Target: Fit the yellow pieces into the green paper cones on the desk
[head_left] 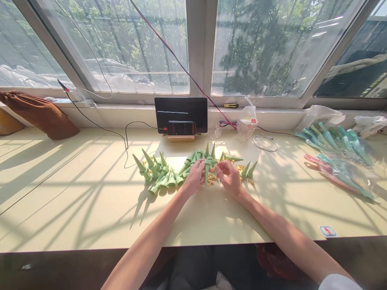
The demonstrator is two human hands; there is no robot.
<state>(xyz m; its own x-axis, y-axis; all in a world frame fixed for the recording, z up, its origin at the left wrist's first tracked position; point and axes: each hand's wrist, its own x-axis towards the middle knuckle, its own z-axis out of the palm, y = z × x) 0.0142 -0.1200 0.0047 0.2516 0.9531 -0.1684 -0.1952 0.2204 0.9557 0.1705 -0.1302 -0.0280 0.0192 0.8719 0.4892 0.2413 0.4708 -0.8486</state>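
My left hand [195, 177] has its fingers closed on a green plastic spike [207, 173], held with the tapered end pointing down toward me. Close by on the right, my right hand [229, 177] is pinched at the spike's wide end; whatever lies between its fingertips is too small to name. Several more green spikes [163, 181] lie and stand in a cluster left of my hands. A pair of upright green spikes [248, 170] stands to the right. Small yellow pieces [211, 180] are scattered under and around my hands.
Behind the spikes, a phone [181, 128] leans in a stand before a dark tablet [180, 105]. A plastic-wrapped cup [247, 123] and a coiled cable [265, 143] sit back right. Bagged teal and pink plastic items [338, 161] lie far right, a brown bag [42, 114] far left.
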